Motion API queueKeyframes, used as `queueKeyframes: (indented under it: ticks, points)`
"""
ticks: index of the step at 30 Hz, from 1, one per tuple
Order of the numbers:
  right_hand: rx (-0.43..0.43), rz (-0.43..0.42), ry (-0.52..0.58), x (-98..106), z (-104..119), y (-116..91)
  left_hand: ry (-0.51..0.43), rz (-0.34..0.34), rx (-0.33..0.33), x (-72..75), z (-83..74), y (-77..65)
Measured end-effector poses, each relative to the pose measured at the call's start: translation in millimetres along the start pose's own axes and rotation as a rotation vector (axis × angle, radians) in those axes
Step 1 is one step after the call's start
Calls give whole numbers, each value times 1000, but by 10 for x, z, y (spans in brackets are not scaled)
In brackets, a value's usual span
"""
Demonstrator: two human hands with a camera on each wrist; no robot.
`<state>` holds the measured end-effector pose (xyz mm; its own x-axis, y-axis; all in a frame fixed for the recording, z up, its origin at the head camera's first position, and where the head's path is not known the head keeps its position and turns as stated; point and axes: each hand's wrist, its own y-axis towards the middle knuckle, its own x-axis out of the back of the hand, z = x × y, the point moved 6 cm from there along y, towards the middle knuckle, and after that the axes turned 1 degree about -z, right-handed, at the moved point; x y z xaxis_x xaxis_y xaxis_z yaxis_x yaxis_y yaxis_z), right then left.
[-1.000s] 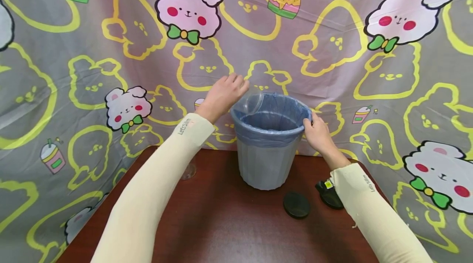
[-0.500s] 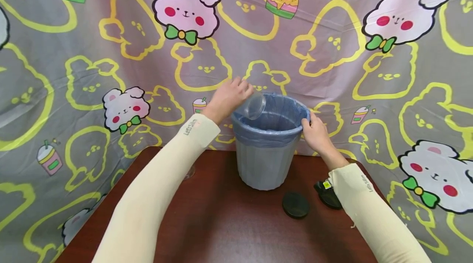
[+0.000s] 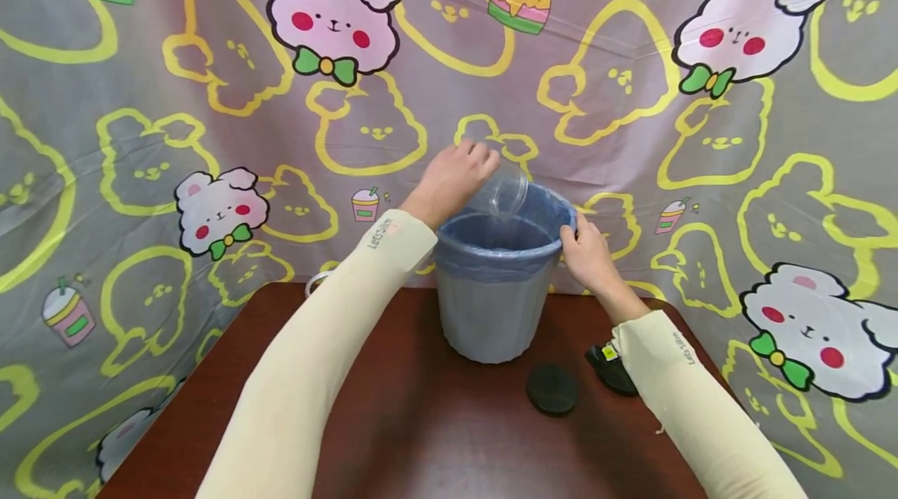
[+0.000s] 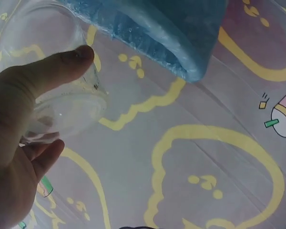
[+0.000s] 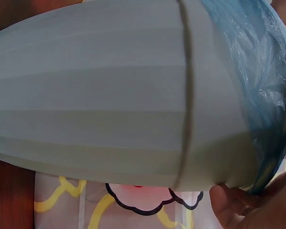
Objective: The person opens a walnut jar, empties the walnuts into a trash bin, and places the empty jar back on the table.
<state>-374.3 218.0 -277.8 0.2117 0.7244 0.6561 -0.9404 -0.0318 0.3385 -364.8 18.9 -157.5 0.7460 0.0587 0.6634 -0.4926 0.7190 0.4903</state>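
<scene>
My left hand (image 3: 452, 179) grips a clear, see-through jar (image 3: 512, 193), which is tipped with its mouth over the bin. A faint pale streak shows below the jar's mouth, inside the bin. In the left wrist view the thumb lies along the jar's side, and the other fingers curl round behind it. A grey ribbed trash bin (image 3: 487, 320) stands upright on the table, lined with a blue plastic bag (image 3: 470, 265) folded over its rim. My right hand (image 3: 591, 256) pinches the bin's right rim through the bag.
On the brown table (image 3: 449, 437), a round black lid (image 3: 552, 390) lies in front of the bin. A black object with a yellow label (image 3: 612, 365) sits beside the right sleeve. Part of a clear round thing (image 3: 318, 281) shows behind the left sleeve. A patterned curtain (image 3: 610, 148) hangs behind.
My left hand has moved right with the jar, bringing it further over the bin. The right hand keeps its hold on the rim. The whole view has shifted slightly.
</scene>
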Motion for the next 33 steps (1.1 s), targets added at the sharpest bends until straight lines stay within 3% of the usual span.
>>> queueKeyframes:
  ticks: [4, 10, 14, 18, 23, 27, 30, 33]
  points:
    - [2, -4, -1, -29, 20, 1, 36, 16, 39, -27, 47, 20]
    - [-9, -10, 6, -3, 38, -20, 84, 177, 91, -43, 159, 13]
    - [-12, -19, 5, 29, 20, -20, 71, 244, 77, -18, 204, -51]
    - [-11, -21, -1, 44, -8, -8, 43, 266, 53, -8, 201, -101]
    - [-5, -20, -10, 27, -9, -6, 9, 201, 5, 12, 108, -91]
    - [6, -31, -7, 1, 9, -21, 7, 83, -20, 58, 8, -49]
    - [7, -43, -6, -12, 6, -30, 25, 27, 5, 73, -32, -7]
    - [13, -53, -8, -20, 4, -27, 44, 16, 58, 68, -18, 21]
